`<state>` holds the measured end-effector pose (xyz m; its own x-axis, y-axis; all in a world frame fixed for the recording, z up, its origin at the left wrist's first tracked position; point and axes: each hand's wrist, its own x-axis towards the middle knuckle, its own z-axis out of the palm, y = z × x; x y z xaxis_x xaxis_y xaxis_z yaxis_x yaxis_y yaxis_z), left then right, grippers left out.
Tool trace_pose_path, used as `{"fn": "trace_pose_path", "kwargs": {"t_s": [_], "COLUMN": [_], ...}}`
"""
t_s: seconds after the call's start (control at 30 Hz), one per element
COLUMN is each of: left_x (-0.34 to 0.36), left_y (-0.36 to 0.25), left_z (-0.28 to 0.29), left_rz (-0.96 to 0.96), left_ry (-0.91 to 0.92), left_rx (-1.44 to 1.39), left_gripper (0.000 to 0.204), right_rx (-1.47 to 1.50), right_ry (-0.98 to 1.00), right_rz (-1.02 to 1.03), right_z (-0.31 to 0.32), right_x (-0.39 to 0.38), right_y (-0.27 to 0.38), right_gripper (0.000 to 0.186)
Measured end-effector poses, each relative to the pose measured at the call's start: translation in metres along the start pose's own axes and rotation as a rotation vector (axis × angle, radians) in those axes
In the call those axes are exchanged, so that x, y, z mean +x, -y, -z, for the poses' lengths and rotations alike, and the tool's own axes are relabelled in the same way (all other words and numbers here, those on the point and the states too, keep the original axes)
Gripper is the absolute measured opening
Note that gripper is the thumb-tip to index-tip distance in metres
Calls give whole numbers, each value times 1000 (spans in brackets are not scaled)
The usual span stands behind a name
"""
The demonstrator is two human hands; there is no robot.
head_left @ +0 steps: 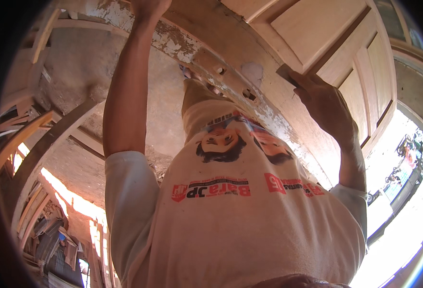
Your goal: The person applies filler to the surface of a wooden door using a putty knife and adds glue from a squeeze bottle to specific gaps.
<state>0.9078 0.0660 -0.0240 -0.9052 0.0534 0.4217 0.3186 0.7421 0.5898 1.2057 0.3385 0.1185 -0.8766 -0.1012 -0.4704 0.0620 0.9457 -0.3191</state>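
Observation:
My left arm reaches up to the top edge of the head view, where only part of my left hand (150,6) shows; its fingers are cut off. My right hand (324,101) is closed on a flat, dark rectangular piece (286,76), whose exact kind I cannot make out. It is over the brown wooden surface beside a pale panelled wooden door (317,24). Below runs a long wooden board (197,55) with flaking whitish paint and two cut-out holes. A pale grey patch (252,73) marks the brown surface near the right hand.
Curved and straight lengths of wood (53,139) stand at the left. More timber pieces (69,249) lie stacked at the lower left. Bright daylight and parked motorbikes (406,153) show at the right. A dusty floor (79,62) lies left of my left arm.

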Motion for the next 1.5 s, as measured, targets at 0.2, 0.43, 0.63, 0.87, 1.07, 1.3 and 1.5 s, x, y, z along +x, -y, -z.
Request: {"fn": "trace_pose_path", "kwargs": {"t_s": [0.2,0.43,0.63,0.87,1.07,1.3,1.5], "left_x": [-1,-2,1,14,59,82,76], "left_y": [2,-5,-2,-9,0,-5,-36], "left_z": [-5,5,5,12,-22,-44,-51], "left_rz": [-69,3,-15,-16,-163,-384,-367], "left_ry": [-120,48,176,469,648,634,713], "left_rx": [-61,-143,-189,-490,-610,-386,-682], "left_gripper": [36,52,40,37,36,32,36], "right_rx": [337,1005,1858,2028,1484,1240,1432], "right_ry": [-288,-357,-677,-1309,-1313,-1285,-1359], "right_rz": [-13,-333,-104,-110,-753,-873,-1035], "right_z": [-34,-61,-75,-120,-122,-126,-115], "right_x": [0,-3,-10,25,69,87,103], "right_y": [27,39,32,70,124,134,144], "right_gripper": [37,36,37,30,27,22,21]}}
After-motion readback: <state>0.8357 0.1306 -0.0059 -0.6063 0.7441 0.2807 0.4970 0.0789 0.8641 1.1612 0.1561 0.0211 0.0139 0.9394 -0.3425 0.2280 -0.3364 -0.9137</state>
